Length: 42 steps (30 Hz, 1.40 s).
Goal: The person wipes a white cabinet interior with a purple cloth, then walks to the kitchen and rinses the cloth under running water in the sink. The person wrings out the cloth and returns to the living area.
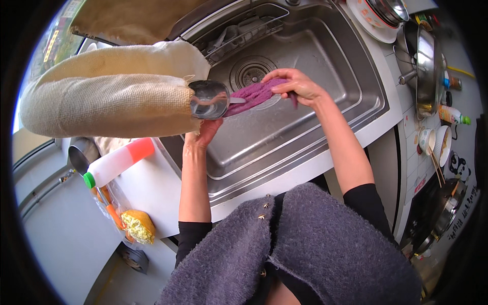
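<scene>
A twisted purple cloth (pixel 259 94) is stretched between my two hands over the stainless steel sink (pixel 267 137). My right hand (pixel 299 85) grips its far right end, and a short tail of the cloth hangs below the fingers. At the cloth's other end is my left hand (pixel 206 133), its fingers partly hidden behind a rounded shiny metal end (pixel 209 100) with a short lever, which looks like a tap. A thick beige woven fabric (pixel 114 105) wraps around behind that metal part. The round drain (pixel 254 74) lies just beyond the cloth.
A wire rack (pixel 248 38) with grey cloths hangs at the sink's far side. On the left counter are a bottle with a green cap (pixel 114 164) and a yellow foil-like packet (pixel 139 227). Bowls (pixel 381 19), a steel pan (pixel 427 72) and chopsticks (pixel 436 166) stand at right.
</scene>
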Tool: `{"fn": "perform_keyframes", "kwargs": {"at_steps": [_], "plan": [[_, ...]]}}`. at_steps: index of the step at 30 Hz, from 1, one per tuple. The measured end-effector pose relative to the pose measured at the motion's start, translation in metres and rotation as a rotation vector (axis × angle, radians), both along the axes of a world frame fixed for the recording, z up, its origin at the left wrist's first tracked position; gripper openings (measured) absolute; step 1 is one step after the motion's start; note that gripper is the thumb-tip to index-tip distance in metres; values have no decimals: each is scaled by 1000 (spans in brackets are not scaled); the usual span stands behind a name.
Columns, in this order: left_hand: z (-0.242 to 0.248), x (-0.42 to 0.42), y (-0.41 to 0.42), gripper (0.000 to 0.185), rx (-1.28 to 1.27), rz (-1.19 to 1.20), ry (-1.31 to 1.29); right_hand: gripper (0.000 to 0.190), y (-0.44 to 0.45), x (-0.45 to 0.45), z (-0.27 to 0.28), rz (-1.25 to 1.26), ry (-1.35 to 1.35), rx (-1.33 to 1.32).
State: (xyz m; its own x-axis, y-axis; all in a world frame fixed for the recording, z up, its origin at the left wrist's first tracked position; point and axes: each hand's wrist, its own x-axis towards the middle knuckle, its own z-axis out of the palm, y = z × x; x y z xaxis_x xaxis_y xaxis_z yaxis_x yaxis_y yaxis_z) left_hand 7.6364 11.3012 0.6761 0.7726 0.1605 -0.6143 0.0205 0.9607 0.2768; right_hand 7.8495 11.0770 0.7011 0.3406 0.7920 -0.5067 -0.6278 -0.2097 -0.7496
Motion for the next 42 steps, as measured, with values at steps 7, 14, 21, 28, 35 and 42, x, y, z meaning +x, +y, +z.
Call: {"fn": "perform_keyframes", "kwargs": {"at_steps": [7, 14, 21, 28, 35, 42], "plan": [[-25, 10, -9, 11, 35, 71, 185, 26, 1, -21, -22, -258, -358, -163], [-74, 27, -47, 47, 23, 154, -237, 18, 86, -136, 33, -78, -505, 136], [-6, 62, -90, 39, -381, 103, -749, 25, 105, -103, 8, -177, -1323, -533], [-42, 44, -45, 40, -189, 34, -659, 24, 112, -131, 25, -292, -1204, -255], [-47, 28, -40, 36, 133, -26, -29, 35, 112, -82, 2, -305, -998, -518], [-15, 29, -53, 28, 337, -241, 513, 24, 78, -66, 13, -166, -867, -285]]}}
